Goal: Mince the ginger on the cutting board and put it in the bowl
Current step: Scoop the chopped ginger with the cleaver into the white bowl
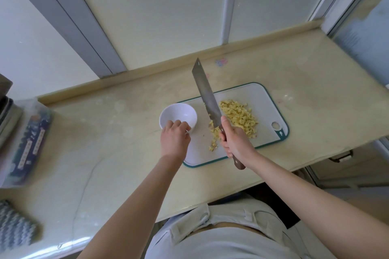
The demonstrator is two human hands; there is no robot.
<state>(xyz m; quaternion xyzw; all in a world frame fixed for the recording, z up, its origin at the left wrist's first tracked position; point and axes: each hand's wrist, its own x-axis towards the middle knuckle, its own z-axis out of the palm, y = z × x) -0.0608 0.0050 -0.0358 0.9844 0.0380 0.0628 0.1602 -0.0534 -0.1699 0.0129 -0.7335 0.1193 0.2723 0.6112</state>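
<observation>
A: At the surface (105,132)'s far left, a printed box (27,143) and a knitted cloth (14,225) are lying well apart from the work. And the left hand (174,139)?
B: It is curling over the bowl (179,116)'s near rim, beside the cutting board (267,99)'s left end.
A: And the right hand (235,143)?
B: It is gripping the knife (207,94), with the blade pointing away and partly hiding the ginger (240,116) lying minced on the board.

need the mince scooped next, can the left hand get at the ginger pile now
Probably not directly: the left hand grips the bowl rim, and the knife in the right hand crosses between it and most of the ginger.
</observation>
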